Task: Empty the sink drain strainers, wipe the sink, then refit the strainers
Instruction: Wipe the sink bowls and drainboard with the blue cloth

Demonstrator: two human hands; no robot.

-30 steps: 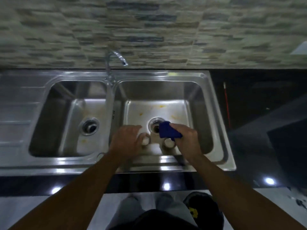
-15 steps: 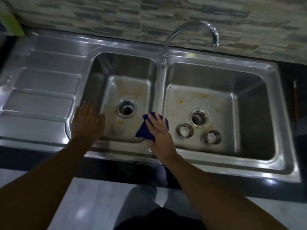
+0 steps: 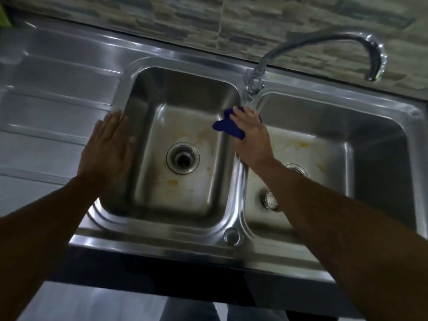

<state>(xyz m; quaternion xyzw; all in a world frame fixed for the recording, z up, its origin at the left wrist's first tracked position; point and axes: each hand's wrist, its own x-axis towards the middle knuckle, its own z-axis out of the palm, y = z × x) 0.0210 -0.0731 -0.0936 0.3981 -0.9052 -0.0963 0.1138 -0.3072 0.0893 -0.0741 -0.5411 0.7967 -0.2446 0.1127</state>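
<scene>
A steel double sink point(image 3: 176, 230) fills the view. My right hand point(image 3: 251, 137) presses a blue cloth point(image 3: 228, 127) on the divider between the two basins, near the tap's base. My left hand point(image 3: 108, 149) lies flat, fingers apart, on the left rim of the left basin. The left basin's drain point(image 3: 183, 158) is open, with yellow stains around it. In the right basin one loose strainer point(image 3: 270, 199) lies on the floor beside my right forearm. That arm partly hides the right drain point(image 3: 298, 169) and whatever lies beyond it.
A curved chrome tap point(image 3: 324, 42) arches over the right basin from the back of the divider. A ribbed draining board point(image 3: 53, 107) lies to the left. A stone-tiled wall point(image 3: 254, 22) stands behind. The dark counter edge point(image 3: 162, 272) runs below the sink.
My right hand has moved the cloth up the divider toward the tap. My left hand has stayed on the left basin's rim. The view has come closer and shifted left.
</scene>
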